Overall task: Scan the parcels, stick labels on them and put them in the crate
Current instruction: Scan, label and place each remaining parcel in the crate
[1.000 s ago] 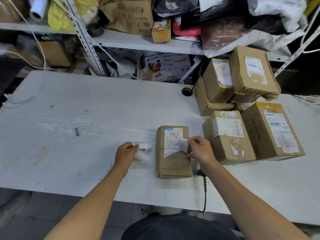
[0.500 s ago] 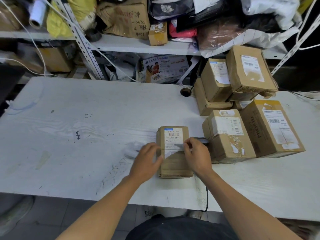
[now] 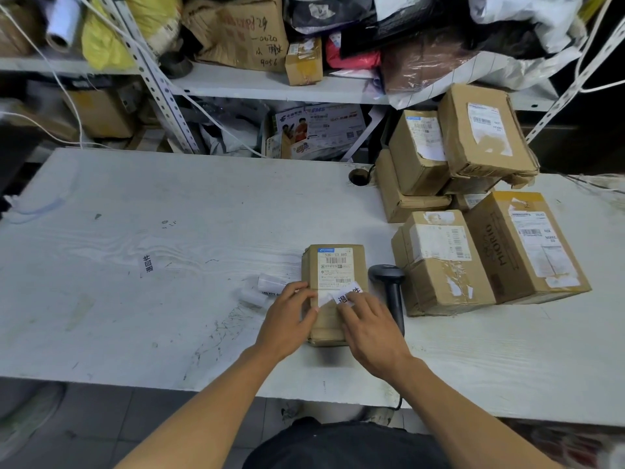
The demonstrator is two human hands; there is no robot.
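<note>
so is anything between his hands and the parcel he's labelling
Nothing visible. The left hand rests on the parcel at its left edge, and the right hand presses the white label flat onto its top. The scanner lies beside it, to the right.

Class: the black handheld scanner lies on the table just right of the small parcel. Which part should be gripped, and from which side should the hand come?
Probably the handle. The scanner lies flat, its bulky head toward the shelves and its slim handle pointing back to the person. The right hand is nearest; come from above at the near end, since the small parcel and a taped box flank it.
</note>
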